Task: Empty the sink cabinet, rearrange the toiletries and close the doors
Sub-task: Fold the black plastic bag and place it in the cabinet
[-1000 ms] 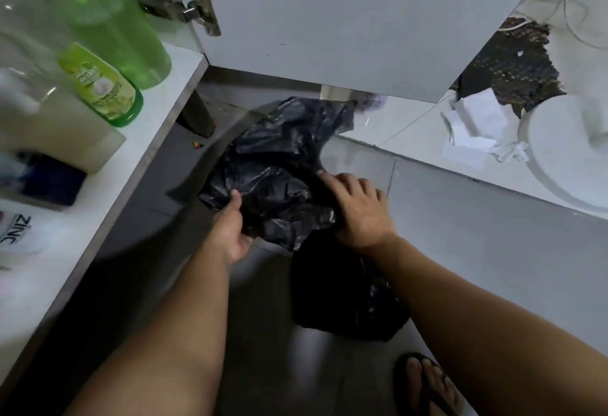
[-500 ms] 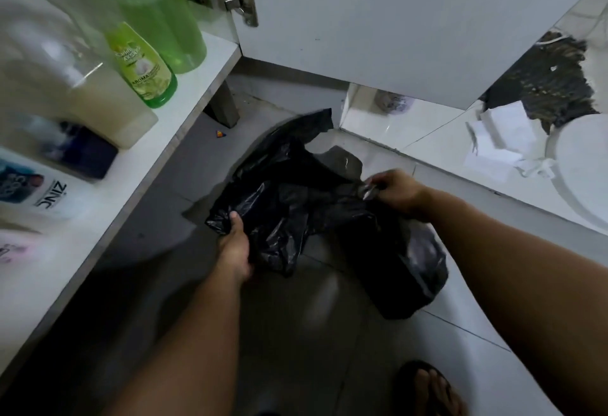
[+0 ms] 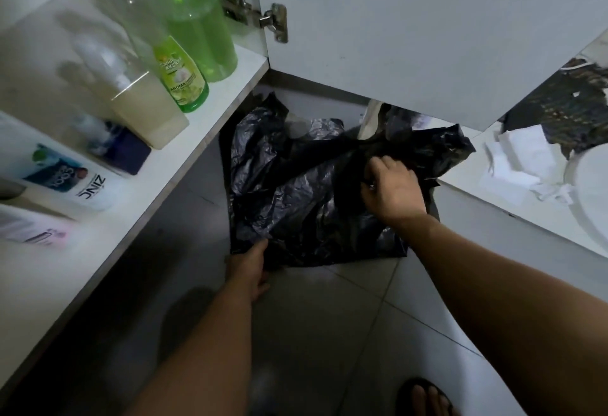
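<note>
Both hands are clamped on a black plastic bag [image 3: 306,192] spread on the floor tiles below the open cabinet door [image 3: 394,21]: the left hand [image 3: 250,267] pinches its near edge, the right hand [image 3: 394,188] grips crumpled plastic at the far side, likely pulling it flat or open. The toiletry bottles [image 3: 184,53] stand together on the cabinet shelf [image 3: 98,244], out of the way.
</note>
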